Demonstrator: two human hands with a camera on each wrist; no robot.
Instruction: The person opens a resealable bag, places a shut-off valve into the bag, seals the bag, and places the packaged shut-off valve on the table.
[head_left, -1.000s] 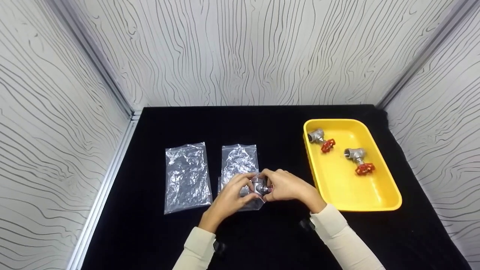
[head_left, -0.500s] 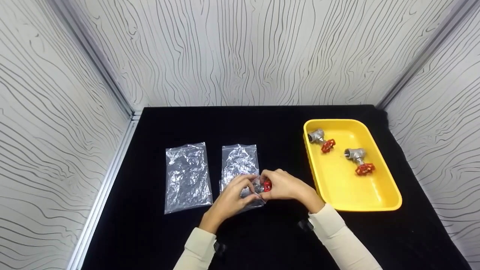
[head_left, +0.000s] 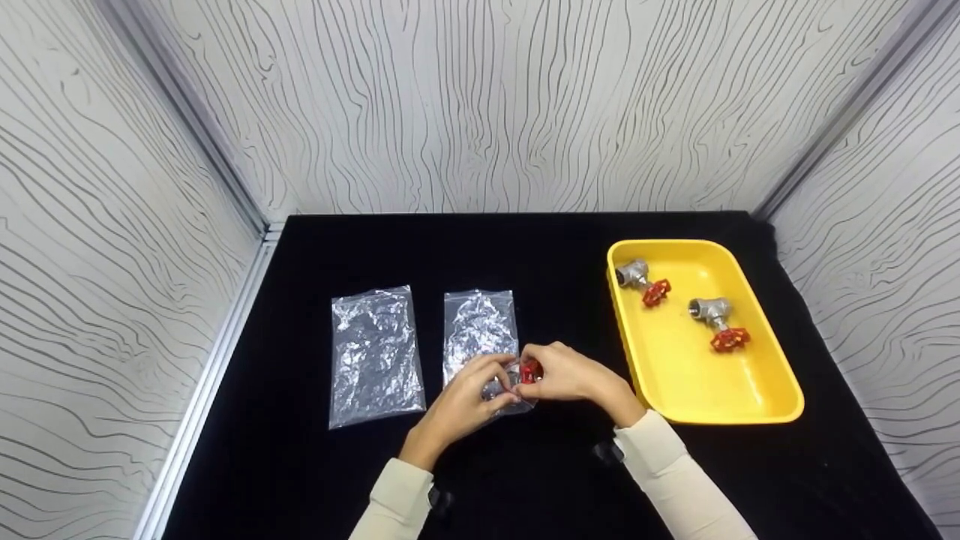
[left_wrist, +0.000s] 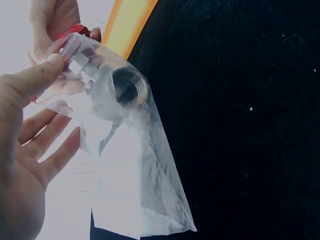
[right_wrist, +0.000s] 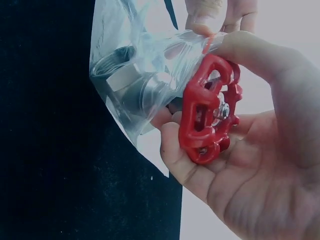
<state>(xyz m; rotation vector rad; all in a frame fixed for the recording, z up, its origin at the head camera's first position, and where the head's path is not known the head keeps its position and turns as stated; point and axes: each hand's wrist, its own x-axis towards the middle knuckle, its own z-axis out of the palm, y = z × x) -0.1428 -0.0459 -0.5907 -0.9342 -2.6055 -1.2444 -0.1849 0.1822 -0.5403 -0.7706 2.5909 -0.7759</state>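
Note:
A metal valve body (left_wrist: 131, 86) lies inside a clear plastic bag (left_wrist: 167, 200), and its red handwheel (right_wrist: 210, 110) is at the bag's mouth. My left hand (head_left: 463, 397) pinches the bag's rim between thumb and fingers. On the other side my right hand (head_left: 574, 375) has its fingers and thumb around the red handwheel and the bag's edge. In the right wrist view the wheel sticks out of the bag, and the body shows through the film. Part of the valve is hidden by the fingers in the head view.
Two flat clear bags lie on the black cloth, one at left (head_left: 375, 360), the other (head_left: 480, 322) just behind my hands. At right stands a yellow tray (head_left: 697, 390) with two red-wheeled valves (head_left: 634, 272) (head_left: 711, 309). Patterned panels surround the table.
The valve has shifted left, deeper into the bag, and its red wheel now shows between my right fingers near the rim. My right hand has moved slightly left; my left hand keeps its pinch.

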